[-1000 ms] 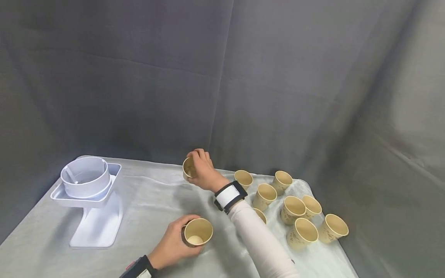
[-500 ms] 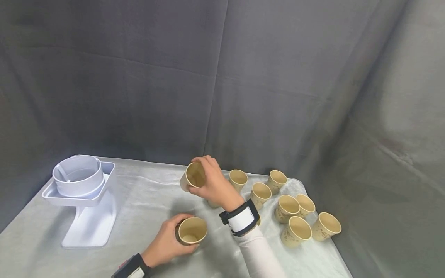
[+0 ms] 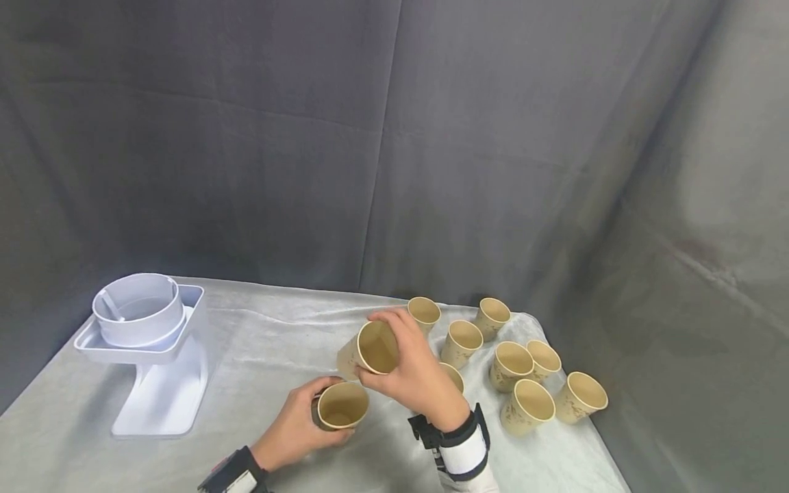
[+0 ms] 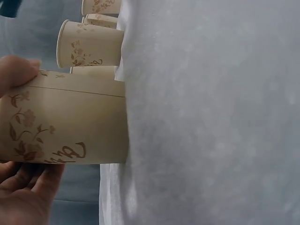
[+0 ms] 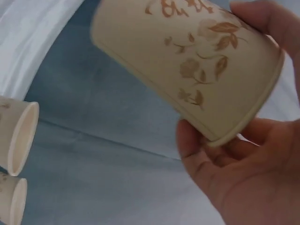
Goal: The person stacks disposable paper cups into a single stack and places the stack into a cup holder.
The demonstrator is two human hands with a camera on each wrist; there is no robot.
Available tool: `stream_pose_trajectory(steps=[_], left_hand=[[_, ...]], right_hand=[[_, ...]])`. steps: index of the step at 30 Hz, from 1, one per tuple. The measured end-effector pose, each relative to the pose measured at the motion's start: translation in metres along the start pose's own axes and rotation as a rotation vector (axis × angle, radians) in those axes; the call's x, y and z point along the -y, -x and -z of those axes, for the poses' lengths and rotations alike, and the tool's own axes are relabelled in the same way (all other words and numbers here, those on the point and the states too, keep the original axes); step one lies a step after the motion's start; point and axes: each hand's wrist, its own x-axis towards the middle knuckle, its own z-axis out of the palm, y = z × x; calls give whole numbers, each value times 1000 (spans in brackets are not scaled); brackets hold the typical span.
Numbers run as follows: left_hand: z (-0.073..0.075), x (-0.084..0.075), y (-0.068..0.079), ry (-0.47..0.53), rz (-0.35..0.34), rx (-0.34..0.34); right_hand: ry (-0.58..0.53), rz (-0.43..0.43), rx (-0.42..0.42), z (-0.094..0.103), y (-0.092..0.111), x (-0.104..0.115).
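My left hand (image 3: 294,423) grips a beige paper cup (image 3: 342,405) near the front middle of the table, thumb on one side and fingers on the other. In the left wrist view this cup (image 4: 70,119) stands upright with its base at the white cloth, brown flower print outward. Just above and to the right, my right hand (image 3: 414,370) holds a second paper cup (image 3: 377,348) by its rim end. That cup is tilted, its mouth turned toward me and to the right. Flowers and lettering show on its side (image 5: 197,70) in the right wrist view.
Several more paper cups stand upright on the right side, among them a front one (image 3: 528,407) and a back one (image 3: 493,317). On the left is a white stand (image 3: 157,404) bearing a round white bowl (image 3: 138,329). Grey curtain (image 3: 246,137) hangs behind the cloth-covered table (image 3: 265,329).
My right hand has brought its cup from the back of the table toward me and to the right, tilting it more. The left hand keeps its grip on its cup in nearly the same place.
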Motion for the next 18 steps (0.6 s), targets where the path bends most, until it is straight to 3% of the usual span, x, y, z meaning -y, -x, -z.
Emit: stream_pose_trajectory(steps=[5, 12, 18], left_hand=[[3, -5, -1, -5, 65, 25], [-6, 39, 1, -17, 79, 22], [-5, 39, 2, -54, 39, 31]], right_hand=[[-10, 16, 29, 7, 6, 12], [-10, 49, 85, -1, 14, 19], [51, 62, 126, -7, 17, 19]])
